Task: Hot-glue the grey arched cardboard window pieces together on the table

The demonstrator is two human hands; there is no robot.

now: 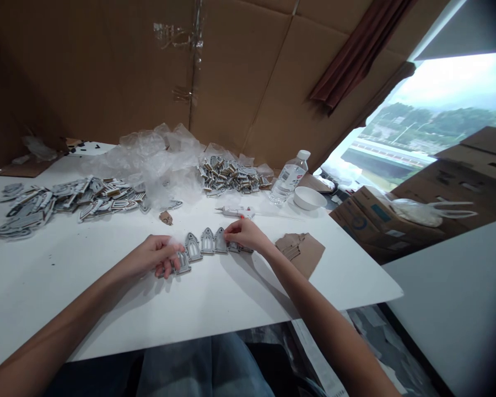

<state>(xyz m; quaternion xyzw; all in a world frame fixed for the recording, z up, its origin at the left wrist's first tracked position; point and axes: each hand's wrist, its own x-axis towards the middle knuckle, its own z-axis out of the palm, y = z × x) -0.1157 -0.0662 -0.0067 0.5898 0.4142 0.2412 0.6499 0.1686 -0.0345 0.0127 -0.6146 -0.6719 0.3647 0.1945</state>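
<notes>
A curved row of grey, arched window-shaped pieces lies on the white table in front of me. One grey arched piece and an openwork one show in full. My left hand is closed over the left end of the row, beside a partly covered arched piece. Something whitish and blurred shows at its fingertips. With pinched fingers, my right hand grips the edge of a more solid-looking arched piece. More pieces are partly hidden under that hand. Behind it lies a glue gun.
Heaps of grey pieces lie at left and back, beside crumpled clear plastic bags. A water bottle, a white bowl and a cardboard sheet are at right. The table's front edge is close to my lap.
</notes>
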